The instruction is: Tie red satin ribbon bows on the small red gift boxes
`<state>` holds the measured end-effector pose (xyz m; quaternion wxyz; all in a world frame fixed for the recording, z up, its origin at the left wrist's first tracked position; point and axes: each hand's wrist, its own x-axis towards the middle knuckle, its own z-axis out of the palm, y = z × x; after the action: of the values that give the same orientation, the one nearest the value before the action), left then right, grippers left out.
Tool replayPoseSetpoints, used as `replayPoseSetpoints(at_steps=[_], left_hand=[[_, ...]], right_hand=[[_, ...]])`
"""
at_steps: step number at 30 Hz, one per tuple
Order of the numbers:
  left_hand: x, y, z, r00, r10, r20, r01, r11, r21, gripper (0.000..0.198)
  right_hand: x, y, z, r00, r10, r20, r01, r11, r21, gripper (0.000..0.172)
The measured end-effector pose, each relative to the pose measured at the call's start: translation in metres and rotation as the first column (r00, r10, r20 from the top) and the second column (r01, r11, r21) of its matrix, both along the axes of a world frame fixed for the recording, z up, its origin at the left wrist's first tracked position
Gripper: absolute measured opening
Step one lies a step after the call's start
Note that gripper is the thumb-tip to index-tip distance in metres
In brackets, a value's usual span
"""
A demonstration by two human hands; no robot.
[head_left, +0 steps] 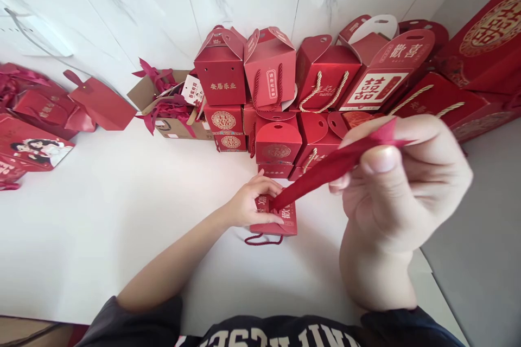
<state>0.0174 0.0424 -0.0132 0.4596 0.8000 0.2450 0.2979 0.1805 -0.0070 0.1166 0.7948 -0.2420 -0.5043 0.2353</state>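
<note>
My right hand (399, 184) is raised close to the camera, thumb and forefinger pinched on the end of a red ribbon (321, 173). The ribbon stretches down leftward to the top of a small red gift box (280, 226) on the white table. My left hand (254, 200) is wrapped over that box's top flaps, fingers on the far side and thumb on the near side. A dark red cord handle (264, 242) hangs from the box's near side and rests on the table.
Stacked red gift boxes (222, 76) stand against the marbled wall. Left of them, a cardboard box (183, 124) holds red ribbons. More red boxes (40, 108) lie at the far left. A large red bag (488, 38) stands at the right on the white table (101, 217).
</note>
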Motion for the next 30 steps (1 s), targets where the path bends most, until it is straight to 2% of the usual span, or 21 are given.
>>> replayPoseSetpoints(at_steps=[4, 10, 17, 21, 24, 27, 30], left_hand=[[0.001, -0.001, 0.001, 1.000, -0.004, 0.025, 0.005, 0.999, -0.048, 0.044], [0.001, 0.001, 0.007, 0.997, -0.021, -0.073, 0.019, 0.999, -0.031, 0.035], [0.001, 0.003, -0.003, 0.995, -0.046, 0.092, 0.051, 0.997, -0.053, 0.026], [-0.004, 0.011, -0.004, 0.985, -0.143, 0.092, 0.143, 0.990, 0.001, 0.018], [-0.009, 0.018, -0.004, 0.978, -0.198, 0.068, 0.197, 0.980, 0.015, 0.024], [-0.011, 0.021, -0.002, 0.980, -0.192, 0.052, 0.190, 0.981, 0.040, 0.024], [-0.012, 0.019, 0.003, 0.992, -0.115, -0.049, 0.122, 0.977, 0.173, 0.020]], right_hand=[[-0.001, 0.000, 0.003, 0.997, -0.042, -0.057, 0.042, 0.999, -0.013, 0.004], [-0.006, 0.008, 0.008, 0.998, 0.030, 0.064, -0.027, 0.999, -0.037, 0.007], [-0.001, 0.017, 0.013, 0.986, 0.141, 0.092, -0.139, 0.990, -0.026, 0.013], [0.006, 0.018, 0.014, 0.990, 0.093, 0.102, -0.090, 0.995, -0.032, 0.014], [0.011, 0.018, 0.013, 0.992, 0.078, 0.102, -0.073, 0.996, -0.049, 0.012], [0.016, 0.019, 0.012, 0.991, 0.086, 0.106, -0.081, 0.996, -0.047, 0.009], [0.021, 0.023, 0.010, 0.985, 0.110, 0.135, -0.106, 0.994, -0.042, 0.007]])
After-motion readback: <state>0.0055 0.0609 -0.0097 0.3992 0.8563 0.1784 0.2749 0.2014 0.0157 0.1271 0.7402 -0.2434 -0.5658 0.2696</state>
